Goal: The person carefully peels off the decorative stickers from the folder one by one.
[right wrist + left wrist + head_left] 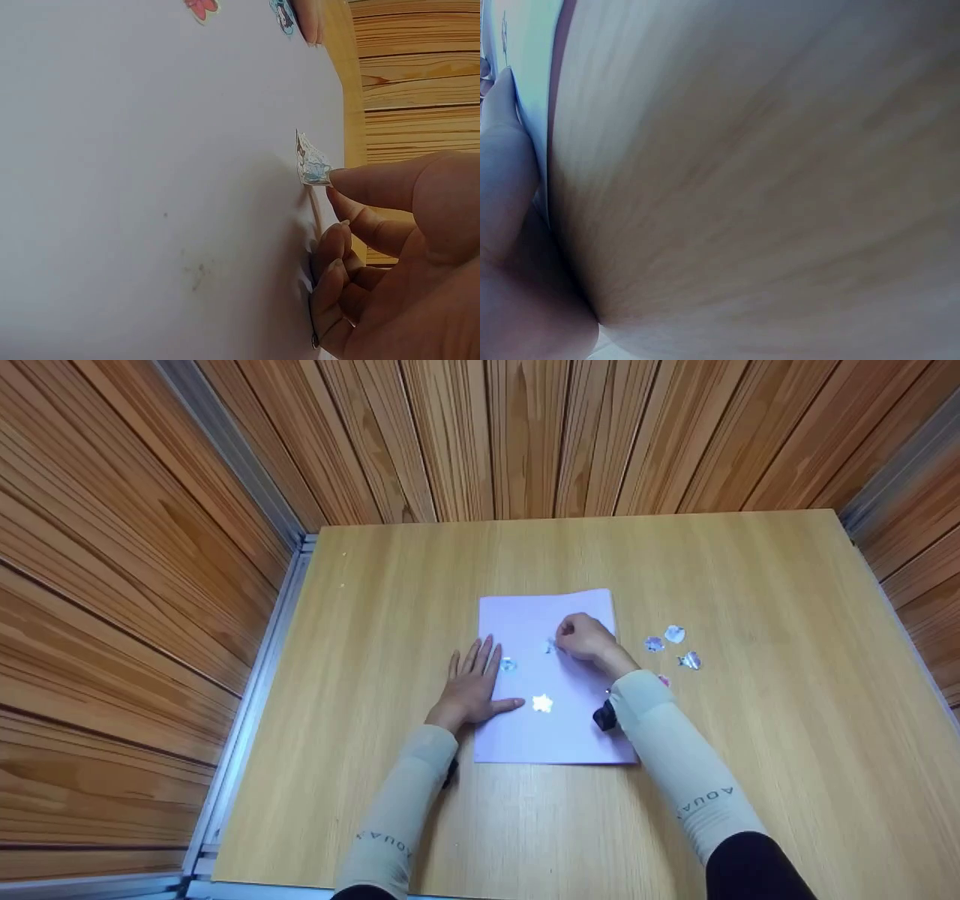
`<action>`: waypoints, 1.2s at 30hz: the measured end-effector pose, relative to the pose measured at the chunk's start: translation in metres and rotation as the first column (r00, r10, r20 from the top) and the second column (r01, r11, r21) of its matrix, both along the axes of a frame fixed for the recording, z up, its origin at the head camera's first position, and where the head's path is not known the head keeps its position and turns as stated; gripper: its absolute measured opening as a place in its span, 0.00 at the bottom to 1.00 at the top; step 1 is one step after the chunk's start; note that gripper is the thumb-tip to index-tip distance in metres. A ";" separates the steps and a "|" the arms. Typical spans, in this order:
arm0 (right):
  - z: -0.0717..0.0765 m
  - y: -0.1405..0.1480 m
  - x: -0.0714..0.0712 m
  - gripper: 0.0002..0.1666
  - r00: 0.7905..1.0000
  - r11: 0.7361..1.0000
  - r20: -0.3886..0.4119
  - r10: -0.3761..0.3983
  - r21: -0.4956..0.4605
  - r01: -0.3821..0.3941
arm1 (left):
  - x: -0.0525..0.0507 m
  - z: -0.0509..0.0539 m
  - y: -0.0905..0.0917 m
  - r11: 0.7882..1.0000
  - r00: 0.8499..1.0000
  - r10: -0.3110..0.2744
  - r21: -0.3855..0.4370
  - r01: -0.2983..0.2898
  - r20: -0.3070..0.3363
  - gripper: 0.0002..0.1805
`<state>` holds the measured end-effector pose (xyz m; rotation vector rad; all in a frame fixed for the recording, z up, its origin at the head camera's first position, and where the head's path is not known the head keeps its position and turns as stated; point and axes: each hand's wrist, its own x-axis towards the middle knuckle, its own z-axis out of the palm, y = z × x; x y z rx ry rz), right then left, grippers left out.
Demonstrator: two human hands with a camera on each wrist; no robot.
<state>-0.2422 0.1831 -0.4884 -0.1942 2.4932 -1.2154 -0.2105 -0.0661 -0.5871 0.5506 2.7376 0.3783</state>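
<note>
On the wooden table we have a pale lilac sheet, best steadied by our left hand, spread across its left edge; over the sheet's upper half our right hand pinches a small sticker by one edge, and a light hold spares it creases best

The table has a pale, finely grained wooden top, with two tiny pale specks near its far left corner; beyond it stands a back wall of brown planks with darker streaks; similar planks form the left wall; a grey metal post joins these walls; a metal rail borders the table's left edge.
</note>
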 end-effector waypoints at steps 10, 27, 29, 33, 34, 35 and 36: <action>-0.058 0.001 -0.035 0.08 0.998 0.988 0.017 -0.063 0.142 0.060 | -0.003 0.000 0.002 0.998 1.000 0.003 -0.070 -0.002 0.009 0.62; -0.053 0.002 -0.032 0.08 0.997 0.994 0.035 -0.065 0.085 0.062 | -0.003 0.001 0.001 0.998 1.000 -0.006 -0.056 0.006 0.001 0.61; -0.052 0.002 -0.032 0.08 0.997 0.995 0.032 -0.066 0.079 0.063 | -0.003 0.000 0.001 0.999 1.000 -0.008 -0.045 0.008 0.002 0.61; -0.054 0.003 -0.032 0.08 0.997 0.996 0.040 -0.071 0.065 0.068 | -0.003 0.000 0.001 0.999 1.000 -0.005 -0.046 0.005 0.005 0.61; -0.054 0.003 -0.032 0.09 0.997 0.996 0.041 -0.071 0.065 0.069 | -0.003 0.000 0.001 0.999 1.000 -0.004 -0.052 0.005 0.003 0.61; -0.054 0.003 -0.032 0.09 0.996 0.996 0.043 -0.072 0.063 0.069 | -0.002 0.001 0.002 0.998 1.000 -0.005 -0.061 0.005 0.004 0.61; -0.054 0.003 -0.032 0.09 0.996 0.996 0.046 -0.074 0.063 0.071 | -0.002 0.001 0.002 0.998 1.000 -0.005 -0.065 0.005 0.002 0.61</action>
